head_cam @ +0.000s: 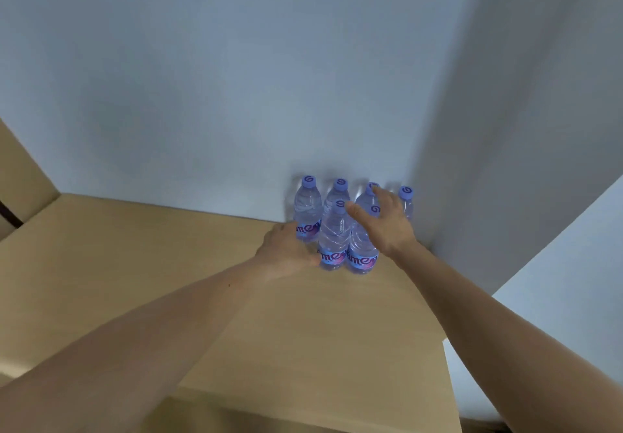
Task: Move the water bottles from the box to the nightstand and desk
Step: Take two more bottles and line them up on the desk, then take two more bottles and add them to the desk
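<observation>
Six water bottles (332,230) upright in desk (135,264) corner, against wall (202,95) | my left grip (286,250) at front bottle's base, can't tell if closed | right grip (381,223) spread wide over caps (308,181), blocking two bottles

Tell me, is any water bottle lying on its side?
No, all six water bottles stand upright with caps up, grouped together on the tan surface.
</observation>
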A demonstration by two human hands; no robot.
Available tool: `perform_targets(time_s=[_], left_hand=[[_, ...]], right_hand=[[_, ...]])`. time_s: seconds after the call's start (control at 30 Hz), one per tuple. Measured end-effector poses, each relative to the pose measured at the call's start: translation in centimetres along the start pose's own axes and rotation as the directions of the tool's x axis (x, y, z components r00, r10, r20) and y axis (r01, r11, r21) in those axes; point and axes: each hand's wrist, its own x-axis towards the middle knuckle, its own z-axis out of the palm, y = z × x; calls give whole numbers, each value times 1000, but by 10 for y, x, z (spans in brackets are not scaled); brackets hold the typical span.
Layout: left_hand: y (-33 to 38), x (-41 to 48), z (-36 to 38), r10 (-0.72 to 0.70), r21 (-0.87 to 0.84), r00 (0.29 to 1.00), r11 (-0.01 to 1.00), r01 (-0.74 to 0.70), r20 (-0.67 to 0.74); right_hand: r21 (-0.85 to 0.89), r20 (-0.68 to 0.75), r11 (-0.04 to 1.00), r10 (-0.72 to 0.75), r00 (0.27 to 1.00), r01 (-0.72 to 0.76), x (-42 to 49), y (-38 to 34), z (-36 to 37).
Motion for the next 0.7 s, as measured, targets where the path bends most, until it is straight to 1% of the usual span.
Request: perform_targets(time_s=[0.07,0.13,0.27,0.33,0.43,0.57,0.7], left_hand=[[-7,-17,-16,-59,58,998,997,59,-8],[-21,-35,-34,-101,93,993,990,106,-55],[-68,-82,-80,-158,147,980,974,175,-122],[-105,-119,-108,-194,165,968,962,219,-159],[-152,-161,-137,-248,161,949,946,281,-197],[-229,-239,-183,-358,130,886,903,409,-295],[-294,-314,-224,-443,63,823,867,494,-355]], right_hand=[[-57,44,995,-83,996,85,-10,-25,7],[-111,122,982,-142,982,156,-26,-46,23],[-186,308,956,-164,937,228,-64,-87,70],[-232,392,929,-184,902,290,-90,-116,101],[-294,446,884,-209,870,363,-116,-149,138],[-347,566,793,-250,786,501,-171,-211,208],[-313,661,726,-295,690,612,-226,-266,281]])
